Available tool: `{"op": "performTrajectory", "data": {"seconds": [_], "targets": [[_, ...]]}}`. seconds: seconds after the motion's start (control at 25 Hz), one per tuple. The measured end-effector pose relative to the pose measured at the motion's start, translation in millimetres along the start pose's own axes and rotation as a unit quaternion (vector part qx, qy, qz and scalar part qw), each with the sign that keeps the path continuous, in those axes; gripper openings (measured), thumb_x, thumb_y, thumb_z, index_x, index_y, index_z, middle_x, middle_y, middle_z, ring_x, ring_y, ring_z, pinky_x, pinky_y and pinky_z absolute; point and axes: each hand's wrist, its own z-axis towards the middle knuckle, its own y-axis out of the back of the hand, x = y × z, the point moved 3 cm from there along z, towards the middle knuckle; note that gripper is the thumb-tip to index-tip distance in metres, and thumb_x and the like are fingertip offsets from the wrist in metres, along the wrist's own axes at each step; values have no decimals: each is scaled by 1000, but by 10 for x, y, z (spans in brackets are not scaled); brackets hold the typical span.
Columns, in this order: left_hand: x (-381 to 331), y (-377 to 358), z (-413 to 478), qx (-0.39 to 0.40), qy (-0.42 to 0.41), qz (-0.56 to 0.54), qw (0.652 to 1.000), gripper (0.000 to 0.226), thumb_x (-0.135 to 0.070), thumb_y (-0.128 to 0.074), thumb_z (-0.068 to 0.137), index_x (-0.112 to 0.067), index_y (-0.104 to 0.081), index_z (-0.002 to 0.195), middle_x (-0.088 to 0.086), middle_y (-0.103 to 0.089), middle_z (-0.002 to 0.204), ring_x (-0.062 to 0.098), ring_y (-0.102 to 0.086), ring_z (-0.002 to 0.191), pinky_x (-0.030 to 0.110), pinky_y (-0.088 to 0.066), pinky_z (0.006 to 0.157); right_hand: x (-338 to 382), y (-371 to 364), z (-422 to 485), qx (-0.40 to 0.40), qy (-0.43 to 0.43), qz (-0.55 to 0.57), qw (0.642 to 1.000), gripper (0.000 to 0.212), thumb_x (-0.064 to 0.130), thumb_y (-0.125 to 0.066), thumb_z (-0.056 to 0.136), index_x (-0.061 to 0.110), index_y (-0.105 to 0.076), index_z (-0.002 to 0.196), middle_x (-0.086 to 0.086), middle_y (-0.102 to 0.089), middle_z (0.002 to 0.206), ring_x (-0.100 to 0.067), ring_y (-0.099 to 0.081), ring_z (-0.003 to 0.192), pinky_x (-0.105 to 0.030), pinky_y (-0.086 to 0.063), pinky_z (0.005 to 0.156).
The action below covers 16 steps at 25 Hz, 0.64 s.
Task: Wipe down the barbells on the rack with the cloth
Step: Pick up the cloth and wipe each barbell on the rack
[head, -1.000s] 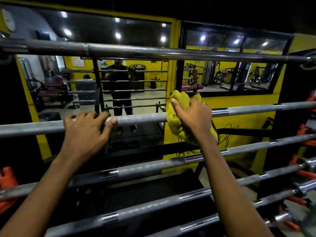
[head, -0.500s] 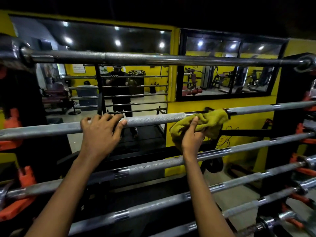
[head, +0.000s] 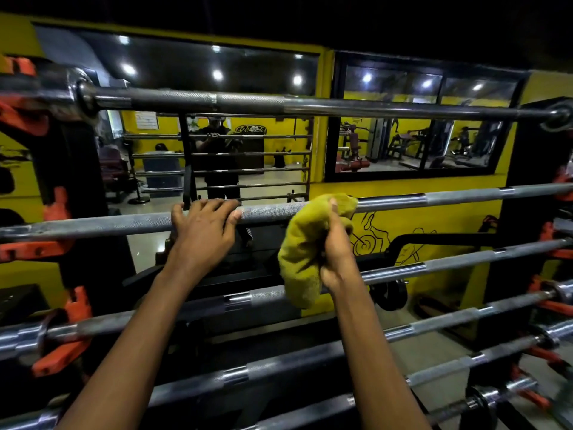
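Head view: the left hand [head: 204, 231] has its fingers hooked over the grey knurled steel barbell [head: 124, 223], second from the top of the black rack with orange hooks [head: 77, 187], and steadies it. Just to its right, the right hand [head: 338, 252] is closed around a bunched yellow-green terry cloth [head: 305, 252]. The cloth's top edge lies on that same bar, while its loose tail hangs down in front of the next barbell below [head: 434, 265].

The step in hand looks like wiping the middle of this bar, and only a small part of the cloth is on the metal. To do it well, wrap the cloth right round the shaft — not just over the top — so the underside and back get cleaned too. Then squeeze firmly and draw it toward the right sleeve in one long pass. The knurling will likely hold grime and snag terry fibres, so a slight twist of the wrist as the cloth travels should help. The left hand should brace hard enough that the bar does not roll in its hooks. Gather the hanging tail into the palm first — it could catch on the lower bar. The stretch under the left hand will need its own pass. Whether the dark top barbell [head: 310, 103] is already done cannot be told.
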Motion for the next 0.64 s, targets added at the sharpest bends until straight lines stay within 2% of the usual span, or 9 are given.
{"op": "performTrajectory", "data": {"seconds": [0.04, 0.12, 0.16, 0.24, 0.32, 0.4, 0.48, 0.56, 0.64], "targets": [[9, 15, -39, -3, 3, -7, 1000, 48, -45, -22, 99, -34, -46, 139, -3, -54, 138, 23, -42, 129, 49, -10, 109, -6, -28, -2, 1, -3, -23, 1000, 62, 64, -45, 96, 9, -70, 108, -8, -75, 107, -14, -72, 91, -29, -59, 76], [29, 52, -135, 0, 1, -12, 1000, 45, -38, -31, 101, -34, -38, 146, -1, -46, 146, 23, -36, 136, 50, -6, 115, -15, -20, -45, -17, 36, -140, 989, 88, 84, -51, 76, 12, -62, 125, -7, -65, 127, -19, -63, 115, -43, -49, 104], [52, 65, -177, 7, -1, -10, 1000, 47, -37, -32, 101, -36, -34, 148, -1, -41, 150, 22, -31, 140, 50, -3, 117, -26, 21, -95, -38, 58, -218, 973, 91, 84, -53, 75, 13, -57, 131, -4, -57, 134, -19, -54, 124, -44, -41, 112], [109, 85, -232, 10, 0, 4, 1000, 50, -45, -27, 99, -39, -30, 149, -1, -37, 154, 23, -27, 143, 49, -3, 118, 6, 83, -204, -86, 130, -323, 933, 69, 64, -56, 89, 11, -53, 133, -9, -45, 140, -24, -43, 132, -40, -33, 115], [181, 125, -260, 1, 11, 33, 999, 54, -54, -22, 96, -40, -35, 146, 0, -41, 151, 25, -31, 141, 50, -8, 116, 153, 91, -250, -124, 227, -433, 864, 60, 55, -59, 92, 8, -56, 129, -15, -35, 152, -33, -32, 141, -43, -27, 118], [317, 205, -251, -19, 28, 49, 998, 55, -60, -22, 95, -35, -46, 138, 1, -51, 142, 26, -40, 134, 49, -16, 113, 232, -75, -91, -107, 297, -576, 754, 60, 58, -58, 91, 9, -59, 126, -12, -32, 156, -38, -31, 141, -48, -24, 116], [465, 286, -231, -26, 28, 48, 998, 55, -62, -25, 94, -28, -56, 126, 1, -62, 126, 26, -51, 117, 47, -26, 104, 271, -252, 178, -81, 309, -674, 666, 67, 70, -44, 90, 16, -61, 125, -8, -47, 147, -37, -41, 135, -50, -29, 112], [542, 317, -226, -29, 12, 46, 998, 51, -59, -30, 94, -25, -58, 119, 2, -65, 115, 27, -55, 105, 46, -29, 98, 427, -359, 414, -85, 301, -700, 642, 75, 80, -35, 87, 15, -69, 103, -10, -66, 109, -35, -60, 110, -43, -44, 90], [522, 290, -259, -44, -10, 57, 997, 48, -56, -34, 93, -22, -56, 119, 3, -64, 110, 28, -54, 101, 47, -29, 97, 567, -433, 600, -84, 269, -722, 632, 75, 81, -34, 86, 12, -65, 83, -7, -62, 83, -32, -65, 88, -35, -44, 71]]}}
